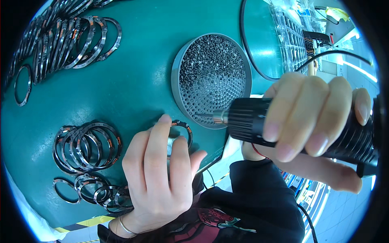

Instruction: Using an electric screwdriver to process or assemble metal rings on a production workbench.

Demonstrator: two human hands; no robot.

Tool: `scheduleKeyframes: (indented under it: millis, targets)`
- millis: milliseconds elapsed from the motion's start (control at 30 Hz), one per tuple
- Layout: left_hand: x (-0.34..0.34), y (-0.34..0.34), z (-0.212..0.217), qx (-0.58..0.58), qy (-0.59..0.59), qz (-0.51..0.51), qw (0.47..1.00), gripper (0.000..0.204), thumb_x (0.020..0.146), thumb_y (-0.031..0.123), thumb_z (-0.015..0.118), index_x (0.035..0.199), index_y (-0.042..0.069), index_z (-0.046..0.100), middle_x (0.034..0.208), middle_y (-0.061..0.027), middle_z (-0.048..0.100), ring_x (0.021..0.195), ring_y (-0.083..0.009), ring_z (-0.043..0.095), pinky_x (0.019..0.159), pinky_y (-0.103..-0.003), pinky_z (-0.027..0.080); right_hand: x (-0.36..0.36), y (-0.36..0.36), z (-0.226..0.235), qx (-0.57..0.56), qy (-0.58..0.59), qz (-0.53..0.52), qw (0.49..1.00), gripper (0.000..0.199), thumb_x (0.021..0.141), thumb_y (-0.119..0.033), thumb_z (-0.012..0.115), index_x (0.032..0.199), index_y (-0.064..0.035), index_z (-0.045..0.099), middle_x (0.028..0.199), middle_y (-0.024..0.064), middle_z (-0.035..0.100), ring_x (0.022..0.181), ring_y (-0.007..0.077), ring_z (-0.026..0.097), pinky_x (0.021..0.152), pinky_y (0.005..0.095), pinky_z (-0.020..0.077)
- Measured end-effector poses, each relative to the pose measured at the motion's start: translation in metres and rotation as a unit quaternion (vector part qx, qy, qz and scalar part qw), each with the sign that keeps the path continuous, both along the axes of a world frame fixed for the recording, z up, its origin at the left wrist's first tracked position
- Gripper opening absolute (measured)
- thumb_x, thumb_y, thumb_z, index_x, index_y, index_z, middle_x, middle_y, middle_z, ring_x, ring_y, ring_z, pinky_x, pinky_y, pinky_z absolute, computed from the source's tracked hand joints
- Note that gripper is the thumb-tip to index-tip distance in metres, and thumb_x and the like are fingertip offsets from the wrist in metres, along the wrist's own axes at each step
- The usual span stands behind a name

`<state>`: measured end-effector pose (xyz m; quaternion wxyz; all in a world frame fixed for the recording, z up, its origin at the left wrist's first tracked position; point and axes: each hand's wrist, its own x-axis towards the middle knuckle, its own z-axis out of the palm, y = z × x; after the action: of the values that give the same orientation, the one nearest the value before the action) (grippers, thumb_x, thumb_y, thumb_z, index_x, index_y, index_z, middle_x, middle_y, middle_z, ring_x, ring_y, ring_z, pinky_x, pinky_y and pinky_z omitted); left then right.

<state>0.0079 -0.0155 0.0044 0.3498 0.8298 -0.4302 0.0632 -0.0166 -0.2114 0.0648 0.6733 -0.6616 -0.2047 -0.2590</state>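
My right hand (pixel 312 117) is wrapped round a black electric screwdriver (pixel 248 117), held level with its metal tip pointing left. The screwdriver's thin bit shows over the lower rim of a round grey tray (pixel 175 77). Small dark screws (pixel 212 52) are heaped in the tray's far half, and a plate full of holes shows in its near half. On the green mat, my left hand (pixel 156 166) grips a black ring (pixel 189 128) with orange marks. Its fingers hide the ring's left and lower parts.
Overlapping black rings (pixel 87 146) lie left of my left hand, with smaller rings (pixel 67 191) nearer me. Many more rings (pixel 81 44) stand in rows at the far left. A black cable (pixel 244 36) curves past the tray. Clear plastic trays (pixel 287 36) sit at the far right.
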Motion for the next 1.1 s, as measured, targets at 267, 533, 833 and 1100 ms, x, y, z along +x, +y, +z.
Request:
scheduleKeyframes:
  millis: [267, 533, 833, 1100]
  targets:
    - [0.001, 0.0, -0.003, 0.009, 0.023, -0.024, 0.999, 0.017, 0.085, 0.01, 0.064, 0.09, -0.006, 0.059, 0.108, -0.0222, 0.063, 0.092, -0.0331, 0.059, 0.075, -0.036, 0.052, 0.015, 0.0, -0.015, -0.036, -0.017, 0.084, 0.996, 0.075, 0.085, -0.057, 0.066, 0.125, 0.0002, 0.038, 0.089, 0.0085, 0.054, 0.062, 0.017, 0.059, 0.05, 0.0285, 0.052]
    - [0.001, 0.0, -0.003, -0.011, 0.02, -0.021, 1.0, 0.016, 0.085, 0.006, 0.063, 0.089, -0.01, 0.064, 0.106, -0.0217, 0.064, 0.092, -0.0312, 0.06, 0.074, -0.036, 0.054, 0.003, 0.001, 0.009, 0.025, -0.021, 0.034, 0.999, 0.053, 0.085, -0.04, 0.071, 0.107, -0.0026, 0.04, 0.079, 0.0071, 0.055, 0.055, 0.0158, 0.06, 0.045, 0.0268, 0.0521]
    - [0.0, 0.002, -0.008, -0.027, 0.023, -0.02, 0.999, 0.018, 0.085, 0.007, 0.063, 0.09, -0.011, 0.064, 0.106, -0.0222, 0.065, 0.091, -0.0318, 0.059, 0.073, -0.036, 0.054, 0.018, 0.015, -0.02, -0.025, -0.038, 0.077, 0.996, 0.063, 0.086, -0.045, 0.07, 0.113, 0.0022, 0.038, 0.085, 0.0108, 0.056, 0.056, 0.016, 0.06, 0.041, 0.0239, 0.0527]
    - [0.0, 0.001, -0.007, -0.024, 0.011, -0.014, 1.0, 0.02, 0.085, 0.006, 0.063, 0.092, -0.012, 0.064, 0.106, -0.0214, 0.064, 0.091, -0.0313, 0.059, 0.073, -0.036, 0.053, 0.019, 0.021, -0.02, -0.026, -0.033, 0.085, 0.996, 0.062, 0.086, -0.044, 0.07, 0.113, 0.0024, 0.039, 0.084, 0.0104, 0.055, 0.056, 0.0158, 0.06, 0.041, 0.0236, 0.0528]
